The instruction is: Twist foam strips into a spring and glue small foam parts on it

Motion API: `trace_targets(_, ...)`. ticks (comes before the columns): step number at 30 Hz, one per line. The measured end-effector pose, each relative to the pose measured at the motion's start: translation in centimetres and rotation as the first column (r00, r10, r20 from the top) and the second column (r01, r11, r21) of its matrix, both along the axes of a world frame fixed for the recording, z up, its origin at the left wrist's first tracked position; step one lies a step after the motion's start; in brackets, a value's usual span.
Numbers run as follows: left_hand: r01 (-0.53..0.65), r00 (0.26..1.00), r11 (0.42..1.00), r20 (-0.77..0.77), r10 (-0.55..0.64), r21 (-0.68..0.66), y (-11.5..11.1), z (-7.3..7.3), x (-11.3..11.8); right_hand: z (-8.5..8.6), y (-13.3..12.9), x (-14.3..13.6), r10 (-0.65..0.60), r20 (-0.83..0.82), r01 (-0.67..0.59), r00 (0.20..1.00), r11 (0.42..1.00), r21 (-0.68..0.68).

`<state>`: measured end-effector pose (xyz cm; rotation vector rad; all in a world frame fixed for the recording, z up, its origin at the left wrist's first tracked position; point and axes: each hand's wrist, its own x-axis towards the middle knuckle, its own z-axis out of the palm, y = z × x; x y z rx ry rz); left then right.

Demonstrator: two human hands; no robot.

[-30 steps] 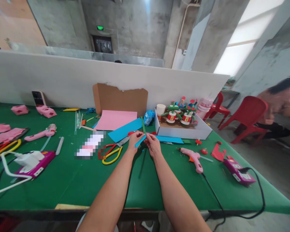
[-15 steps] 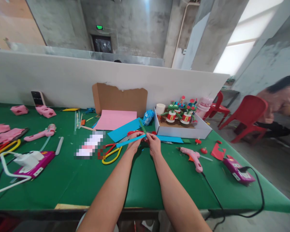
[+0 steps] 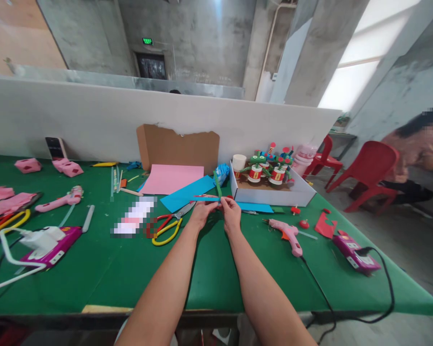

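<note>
Close together out front, left hand (image 3: pixel 201 215) and right hand (image 3: pixel 232 215) pinch a blue strip (image 3: pixel 206 199) and green strip (image 3: pixel 217 183).

A single camera, worn on the person's head, looks forward and down across the green table (image 3: pixel 130 274). Both forearms (image 3: pixel 166 283) rise from the bottom edge, so the viewpoint sits above and behind the left hand (image 3: pixel 202 214) and the right hand (image 3: pixel 231 211), which show small, just below the centre. The view is wide: table edge low down, white partition (image 3: pixel 94 120) across the middle, concrete wall (image 3: pixel 209 43) far behind, red chair (image 3: pixel 373 168) off to the right. Upright lines lean outward toward the sides; from this range, the left hand's grip is hard to judge
</note>
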<state>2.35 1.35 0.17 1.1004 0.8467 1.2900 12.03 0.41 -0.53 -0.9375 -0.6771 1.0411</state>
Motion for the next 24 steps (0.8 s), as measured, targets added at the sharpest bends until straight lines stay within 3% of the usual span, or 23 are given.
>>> trace_targets(4, -0.051, 0.996, 0.999, 0.074, 0.051, -0.007, 0.3, -0.4, 0.0, 0.1, -0.1, -0.2, 0.043, 0.018, -0.043, 0.999, 0.999, 0.009)
trace_targets(10, -0.162, 0.986, 0.987, 0.036, 0.162, 0.002, 1.2, -1.2, -0.2, 0.2, -0.2, -0.1, 0.158, -0.056, -0.16, 0.986, 0.986, -0.045)
trace_targets(18, -0.211, 0.973, 0.974, -0.081, 0.218, 0.084, 1.2, -1.5, -0.3, -0.4, 0.1, 0.1, 0.136, 0.071, -0.133, 0.988, 0.99, -0.045)
trace_targets(24, -0.219, 0.963, 0.97, -0.137, 0.232, 0.105, 1.4, -1.6, -0.3, -0.7, 0.2, 0.3, 0.144, 0.069, -0.14, 0.987, 0.988, -0.061)
